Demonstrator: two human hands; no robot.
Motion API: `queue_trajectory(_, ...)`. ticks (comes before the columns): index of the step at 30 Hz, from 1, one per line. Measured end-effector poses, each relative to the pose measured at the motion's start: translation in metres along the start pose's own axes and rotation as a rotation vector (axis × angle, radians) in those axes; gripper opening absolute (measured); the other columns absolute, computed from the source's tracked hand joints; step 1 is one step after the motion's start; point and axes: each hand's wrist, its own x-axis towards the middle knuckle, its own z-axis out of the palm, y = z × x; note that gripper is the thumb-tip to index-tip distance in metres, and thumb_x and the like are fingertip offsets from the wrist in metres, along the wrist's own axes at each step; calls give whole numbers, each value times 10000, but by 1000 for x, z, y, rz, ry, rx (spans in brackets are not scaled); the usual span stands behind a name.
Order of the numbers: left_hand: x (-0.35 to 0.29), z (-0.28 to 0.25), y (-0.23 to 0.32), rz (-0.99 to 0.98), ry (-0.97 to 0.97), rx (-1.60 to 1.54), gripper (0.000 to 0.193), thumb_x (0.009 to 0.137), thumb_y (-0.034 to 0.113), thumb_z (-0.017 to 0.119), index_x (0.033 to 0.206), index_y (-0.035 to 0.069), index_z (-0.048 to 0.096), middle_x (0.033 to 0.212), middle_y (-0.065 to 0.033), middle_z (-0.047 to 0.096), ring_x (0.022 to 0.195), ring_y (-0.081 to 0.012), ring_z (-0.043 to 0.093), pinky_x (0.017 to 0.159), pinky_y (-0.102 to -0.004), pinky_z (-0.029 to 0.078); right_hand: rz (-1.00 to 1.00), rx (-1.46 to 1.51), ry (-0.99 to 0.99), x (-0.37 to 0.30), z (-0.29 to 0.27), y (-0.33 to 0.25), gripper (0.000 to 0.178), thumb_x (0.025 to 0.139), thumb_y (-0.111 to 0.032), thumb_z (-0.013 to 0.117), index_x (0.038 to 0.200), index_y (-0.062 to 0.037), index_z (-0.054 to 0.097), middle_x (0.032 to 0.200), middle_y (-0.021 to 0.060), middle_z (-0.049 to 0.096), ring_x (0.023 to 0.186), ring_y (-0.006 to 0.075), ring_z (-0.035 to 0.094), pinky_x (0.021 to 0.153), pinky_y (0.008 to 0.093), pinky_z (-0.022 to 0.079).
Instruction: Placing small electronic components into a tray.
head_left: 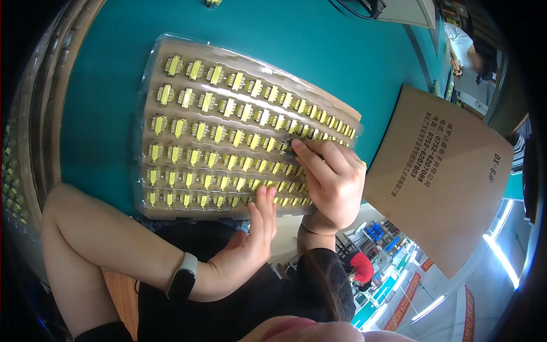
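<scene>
A clear plastic tray [149, 85] lies tilted across the green table, its pockets filled with rows of small yellow-taped transformers [218, 134]. My right hand [333, 179] reaches over the tray's right half. Its thumb and forefinger pinch at a small transformer in one of the middle rows, which the fingertips mostly hide. My left hand [246, 251] lies at the near edge, fingers stretched out and their tips touching the lowest rows. Nothing shows in that palm.
Brown cardboard [444, 171] with printing stands to the right of the tray. More trays of transformers [14, 176] are stacked at the far left, beside the green table [108, 62]. A single part [212, 3] and a black cable [364, 8] lie at the far edge. Other people are in the background.
</scene>
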Motion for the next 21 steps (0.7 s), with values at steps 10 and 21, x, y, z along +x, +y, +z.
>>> queue_trajectory(10, 1, -1, 2, -8, 7, -2, 548, 1076, 269, 414, 1496, -28, 606, 1494, -309, 647, 1353, -477, 649, 1109, -493, 515, 4, 25, 25, 0, -1, -1, 280, 710, -34, 818, 989, -61, 828, 888, 36, 753, 739, 229, 722, 653, 367, 554)
queue_trajectory(21, 0, 0, 4, -16, 2, 4, 543, 1071, 266, 437, 1501, -21, 604, 1502, -309, 642, 1361, -479, 644, 1114, -491, 515, 66, 103, 43, -3, -9, 2, 270, 711, -17, 847, 978, -47, 830, 873, 50, 750, 722, 247, 703, 637, 367, 528)
